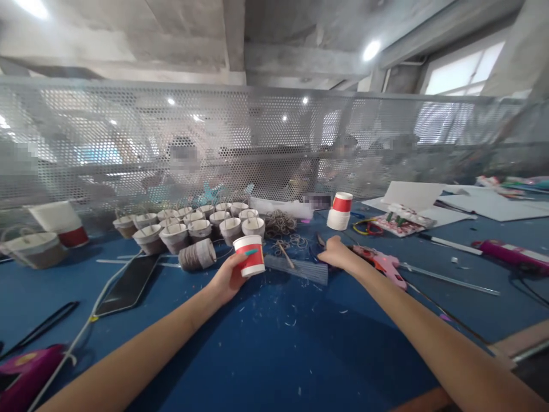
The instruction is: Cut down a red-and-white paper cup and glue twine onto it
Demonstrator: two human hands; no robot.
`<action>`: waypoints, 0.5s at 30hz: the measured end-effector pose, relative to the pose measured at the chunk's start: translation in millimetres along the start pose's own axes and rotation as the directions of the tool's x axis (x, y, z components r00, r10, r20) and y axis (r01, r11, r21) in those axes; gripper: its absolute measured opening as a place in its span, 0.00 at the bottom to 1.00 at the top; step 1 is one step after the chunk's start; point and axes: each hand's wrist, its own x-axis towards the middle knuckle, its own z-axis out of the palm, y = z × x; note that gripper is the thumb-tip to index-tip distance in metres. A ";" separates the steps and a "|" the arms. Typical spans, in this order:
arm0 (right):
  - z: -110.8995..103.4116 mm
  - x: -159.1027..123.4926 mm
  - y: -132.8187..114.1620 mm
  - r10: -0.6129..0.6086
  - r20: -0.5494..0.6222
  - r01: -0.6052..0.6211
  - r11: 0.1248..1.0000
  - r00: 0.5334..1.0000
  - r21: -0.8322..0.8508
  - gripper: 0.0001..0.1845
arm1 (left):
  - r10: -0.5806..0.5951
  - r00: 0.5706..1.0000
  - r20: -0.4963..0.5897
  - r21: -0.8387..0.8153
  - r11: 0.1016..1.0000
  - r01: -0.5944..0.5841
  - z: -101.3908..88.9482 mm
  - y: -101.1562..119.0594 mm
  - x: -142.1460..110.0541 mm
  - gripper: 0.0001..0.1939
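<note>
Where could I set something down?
The widest bare patch of blue tabletop lies between the forearms, bar small pale scraps; a smaller one, between the flat black slab and left forearm. It's crowded beyond the left hand, with grey white-rimmed cups, and around the right hand, beside the pink plastic glue gun.

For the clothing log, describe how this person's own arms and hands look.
The left forearm and right forearm are bare where they show: no sleeve, watch, bracelet or clear marking. The left hand and right hand wear no gloves; whether anything smaller is worn cannot be told.
</note>
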 end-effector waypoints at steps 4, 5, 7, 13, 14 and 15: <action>0.2 2.4 -4.8 -0.045 0.097 0.013 0.951 0.994 0.310 0.08 | -0.034 0.998 -0.061 -0.013 0.999 0.034 0.8 1.5 -0.5 0.09; 1.3 1.7 -6.8 -0.068 0.124 0.015 0.923 0.990 0.383 0.05 | -0.038 0.997 -0.063 -0.014 0.999 0.037 0.9 1.6 -0.6 0.09; 4.7 -1.0 -10.6 -0.118 0.164 0.018 0.861 0.979 0.508 0.04 | -0.047 0.998 -0.047 -0.012 0.999 0.046 1.1 1.3 -0.9 0.09; 16.9 -18.4 -14.0 -0.303 0.322 -0.089 0.591 0.897 0.802 0.10 | -0.031 0.996 0.087 0.010 0.999 0.030 -0.6 -0.3 -1.8 0.13; 18.2 -21.9 -13.9 -0.356 0.365 -0.133 0.535 0.860 0.834 0.10 | -0.031 0.994 0.101 0.008 1.000 0.030 -1.3 -0.5 -1.5 0.13; 19.2 -25.2 -13.7 -0.399 0.400 -0.168 0.503 0.825 0.848 0.10 | -0.033 0.993 0.112 0.006 0.999 0.032 -1.8 -0.7 -1.1 0.13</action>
